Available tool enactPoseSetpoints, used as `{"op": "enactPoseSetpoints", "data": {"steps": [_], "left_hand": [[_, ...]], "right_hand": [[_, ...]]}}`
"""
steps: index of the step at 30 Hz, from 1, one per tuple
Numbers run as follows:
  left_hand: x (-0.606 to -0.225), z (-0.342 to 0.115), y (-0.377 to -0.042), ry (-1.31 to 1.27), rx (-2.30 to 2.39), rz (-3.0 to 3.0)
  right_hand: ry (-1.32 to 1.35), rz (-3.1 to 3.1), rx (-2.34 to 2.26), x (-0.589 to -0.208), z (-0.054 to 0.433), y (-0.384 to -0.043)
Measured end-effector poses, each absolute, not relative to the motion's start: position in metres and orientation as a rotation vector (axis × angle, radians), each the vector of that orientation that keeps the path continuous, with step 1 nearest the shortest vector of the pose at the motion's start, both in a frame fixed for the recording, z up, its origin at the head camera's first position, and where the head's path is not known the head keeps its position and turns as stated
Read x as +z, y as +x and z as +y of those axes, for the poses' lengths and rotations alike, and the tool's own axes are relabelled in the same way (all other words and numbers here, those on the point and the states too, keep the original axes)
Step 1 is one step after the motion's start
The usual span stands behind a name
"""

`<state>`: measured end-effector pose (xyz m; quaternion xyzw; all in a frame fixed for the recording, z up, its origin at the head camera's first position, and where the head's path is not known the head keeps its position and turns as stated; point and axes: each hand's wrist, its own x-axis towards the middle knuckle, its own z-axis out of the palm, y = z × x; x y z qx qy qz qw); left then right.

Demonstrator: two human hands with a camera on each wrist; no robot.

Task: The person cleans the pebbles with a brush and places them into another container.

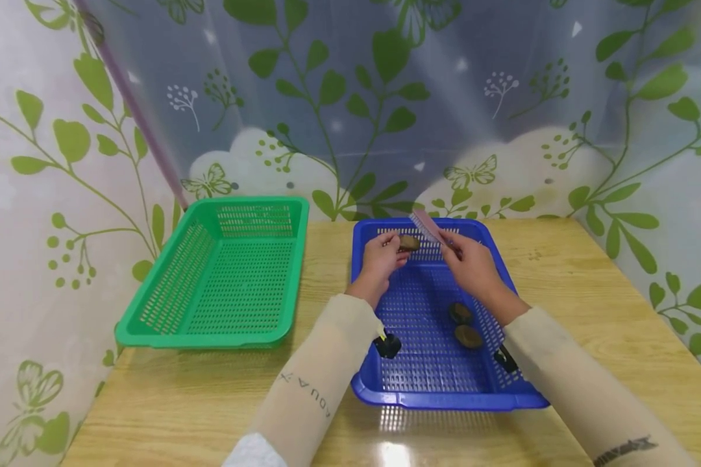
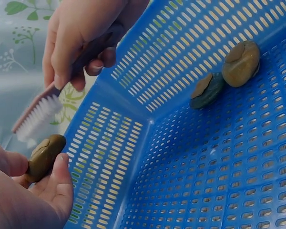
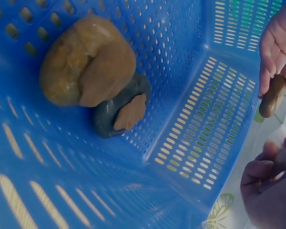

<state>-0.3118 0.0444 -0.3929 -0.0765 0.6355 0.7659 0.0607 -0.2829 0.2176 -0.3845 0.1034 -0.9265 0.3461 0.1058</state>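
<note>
Above the far end of a blue basket (image 1: 420, 402), my left hand (image 1: 381, 259) pinches a brownish stone (image 2: 46, 155) between thumb and fingers. A lighter patch shows on its top in the left wrist view. My right hand (image 1: 473, 264) grips the handle of a brush (image 1: 425, 225) with a pinkish back and white bristles. The bristles face the stone, with a small gap between them in the left wrist view. Two more stones lie in the basket: a yellowish-brown stone (image 3: 69, 62) and a dark green stone (image 3: 107, 119), each with a brown patch on it.
To the left stands a green basket (image 1: 296, 272) on the wooden table (image 1: 584, 292). A leaf-patterned curtain (image 1: 350, 97) hangs behind the table and along both sides. The blue basket's perforated walls rise around the two stones.
</note>
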Motion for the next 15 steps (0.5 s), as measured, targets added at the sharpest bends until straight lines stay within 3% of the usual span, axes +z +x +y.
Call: {"op": "enactPoseSetpoints", "data": {"steps": [10,15], "left_hand": [[-0.3901,0.0445,-0.3120,-0.251,2.319,1.912],[-0.3897,0.0432,-0.3106,-0.243,2.318,1.924]], "right_hand": [[0.559,-2.690,0.973,-0.3863,0.2147,-0.2824],[0.507,-2.730,0.976,-0.3872,0.2139,-0.2821]]}}
